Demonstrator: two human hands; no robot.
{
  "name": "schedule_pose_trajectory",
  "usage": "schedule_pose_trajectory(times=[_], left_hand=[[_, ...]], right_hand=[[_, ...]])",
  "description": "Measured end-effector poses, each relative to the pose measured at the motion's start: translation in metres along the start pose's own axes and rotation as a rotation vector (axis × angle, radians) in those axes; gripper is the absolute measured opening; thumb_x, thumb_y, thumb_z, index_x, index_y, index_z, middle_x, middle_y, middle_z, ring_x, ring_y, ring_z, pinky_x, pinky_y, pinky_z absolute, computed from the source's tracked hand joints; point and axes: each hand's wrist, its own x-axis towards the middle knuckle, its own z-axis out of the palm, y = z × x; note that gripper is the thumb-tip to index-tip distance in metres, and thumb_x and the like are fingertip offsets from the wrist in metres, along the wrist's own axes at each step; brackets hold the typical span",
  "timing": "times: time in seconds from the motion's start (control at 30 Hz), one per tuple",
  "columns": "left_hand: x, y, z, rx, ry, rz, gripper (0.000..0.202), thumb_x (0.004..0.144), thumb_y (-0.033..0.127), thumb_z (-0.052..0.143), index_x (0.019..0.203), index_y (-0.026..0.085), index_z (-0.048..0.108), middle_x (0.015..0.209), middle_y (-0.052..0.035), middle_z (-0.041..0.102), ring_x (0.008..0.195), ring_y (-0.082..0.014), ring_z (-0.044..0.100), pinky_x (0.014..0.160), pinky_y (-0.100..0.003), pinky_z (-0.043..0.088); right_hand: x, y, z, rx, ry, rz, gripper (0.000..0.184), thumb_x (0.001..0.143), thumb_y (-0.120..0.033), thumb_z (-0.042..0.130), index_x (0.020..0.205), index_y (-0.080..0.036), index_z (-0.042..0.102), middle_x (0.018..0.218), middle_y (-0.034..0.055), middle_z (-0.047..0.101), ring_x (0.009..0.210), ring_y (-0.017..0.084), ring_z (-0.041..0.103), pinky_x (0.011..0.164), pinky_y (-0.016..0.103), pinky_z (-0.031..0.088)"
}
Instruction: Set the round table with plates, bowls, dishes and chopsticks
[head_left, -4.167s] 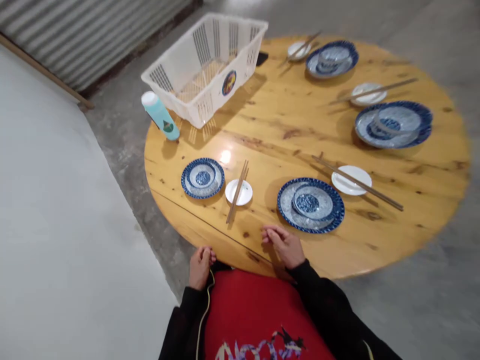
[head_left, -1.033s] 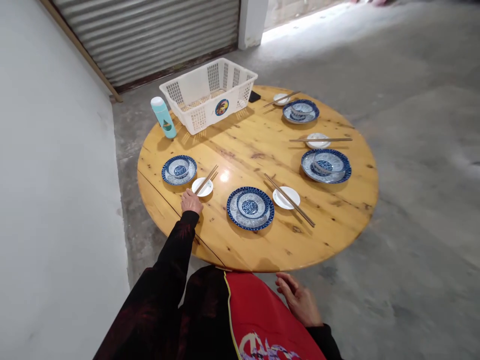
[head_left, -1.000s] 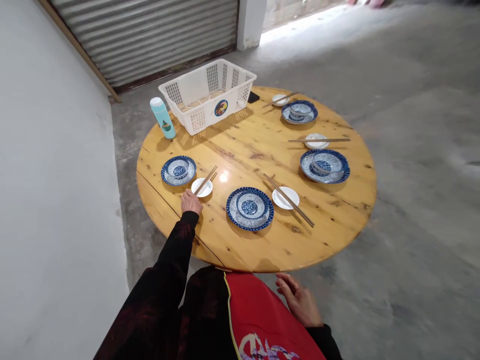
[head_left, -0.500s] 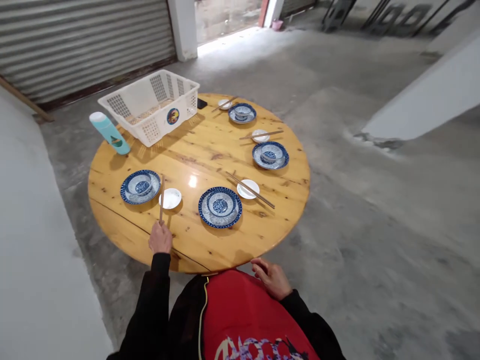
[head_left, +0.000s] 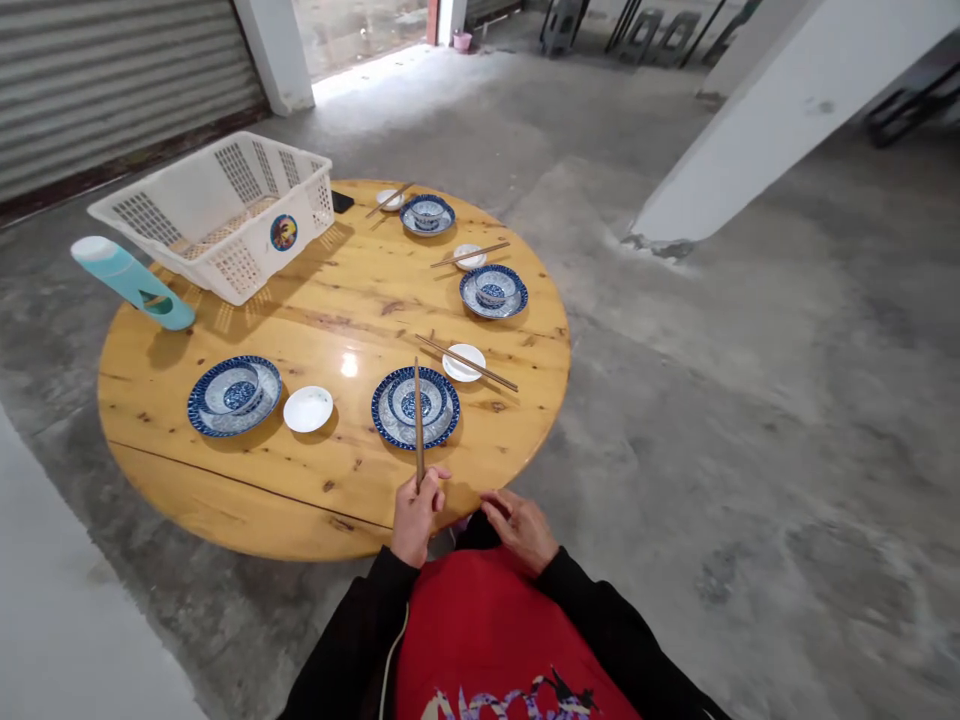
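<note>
My left hand (head_left: 417, 512) is closed around the lower end of a pair of chopsticks (head_left: 418, 415), which point away from me above a blue-and-white plate (head_left: 382, 430) with a patterned bowl (head_left: 431, 398) on it. Just right of that plate, another pair of chopsticks (head_left: 499, 379) lies across a small white dish (head_left: 463, 352). My right hand (head_left: 523, 532) is by the near edge of the round wooden table (head_left: 300, 325), its fingers loosely bent and holding nothing visible. To the left, a white dish (head_left: 308, 410) sits beside a plate (head_left: 201, 410) with a bowl (head_left: 238, 388) on it.
A white plastic basket (head_left: 247, 270) and a leaning turquoise bottle (head_left: 139, 285) stand at the table's left, with a black phone-like object (head_left: 342, 202) behind. Two more plates (head_left: 471, 300) with bowls are along the far right side. A white pillar (head_left: 720, 170) rises from the concrete floor.
My left hand has lifted the chopsticks off the left white dish and carried them right, over the middle plate. My right hand is now closer to the left hand. The view has turned right.
</note>
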Motion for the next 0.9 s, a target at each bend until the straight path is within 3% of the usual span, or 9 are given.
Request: schedule_pose_trajectory(times=[0.13, 0.27, 0.43, 0.67, 0.77, 0.9], left_hand=[[0.001, -0.002, 0.016, -0.056, -0.152, -0.083, 0.058, 0.075, 0.071, 0.065, 0.091, 0.015, 0.064, 0.051, 0.0083, 0.045, 0.036, -0.0025, 0.021, 0.038, -0.02, 0.012], [0.016, -0.002, 0.041, -0.086, -0.144, -0.066, 0.057, 0.075, 0.07, 0.066, 0.089, 0.015, 0.064, 0.057, 0.0054, 0.053, 0.036, -0.003, 0.03, 0.037, -0.019, 0.018], [0.047, -0.002, 0.094, -0.169, 0.039, 0.007, 0.058, 0.074, 0.07, 0.068, 0.086, 0.013, 0.067, 0.066, 0.0011, 0.06, 0.043, -0.0038, 0.04, 0.041, -0.019, 0.026], [0.082, -0.002, 0.167, -0.302, 0.304, 0.013, 0.057, 0.072, 0.067, 0.072, 0.085, 0.012, 0.069, 0.07, -0.002, 0.064, 0.047, -0.0051, 0.046, 0.046, -0.02, 0.032], [0.092, -0.004, 0.184, -0.337, 0.369, 0.004, 0.054, 0.073, 0.064, 0.073, 0.087, 0.012, 0.071, 0.073, -0.003, 0.065, 0.05, -0.0055, 0.049, 0.048, -0.02, 0.033], [0.109, -0.008, 0.191, -0.351, 0.503, 0.012, 0.052, 0.069, 0.06, 0.078, 0.087, 0.011, 0.074, 0.077, -0.0062, 0.069, 0.058, -0.0076, 0.055, 0.054, -0.02, 0.039]], right_hand=[[0.035, 0.012, -0.03, -0.062, 0.249, -0.055, 0.034, 0.097, -0.037, 0.042, 0.104, -0.015, 0.067, 0.098, 0.0131, 0.071, 0.09, 0.024, 0.067, 0.082, 0.036, 0.053], [0.101, 0.036, -0.069, -0.204, 0.378, -0.107, 0.034, 0.097, -0.035, 0.042, 0.112, -0.013, 0.063, 0.107, 0.0172, 0.067, 0.106, 0.029, 0.06, 0.094, 0.043, 0.049], [0.17, 0.054, -0.089, -0.444, 0.151, -0.09, 0.04, 0.096, -0.033, 0.048, 0.125, -0.007, 0.057, 0.121, 0.0223, 0.061, 0.114, 0.034, 0.054, 0.098, 0.046, 0.045], [0.211, 0.054, -0.101, -0.63, -0.171, -0.094, 0.036, 0.097, -0.039, 0.051, 0.118, -0.01, 0.057, 0.118, 0.0238, 0.06, 0.109, 0.034, 0.057, 0.082, 0.041, 0.049], [0.221, 0.059, -0.105, -0.634, -0.273, -0.088, 0.031, 0.1, -0.037, 0.046, 0.111, -0.011, 0.059, 0.112, 0.0226, 0.063, 0.105, 0.032, 0.061, 0.076, 0.036, 0.049], [0.223, 0.068, -0.104, -0.552, -0.377, -0.051, 0.03, 0.103, -0.035, 0.038, 0.108, -0.014, 0.059, 0.097, 0.0181, 0.07, 0.089, 0.027, 0.068, 0.072, 0.033, 0.047]])
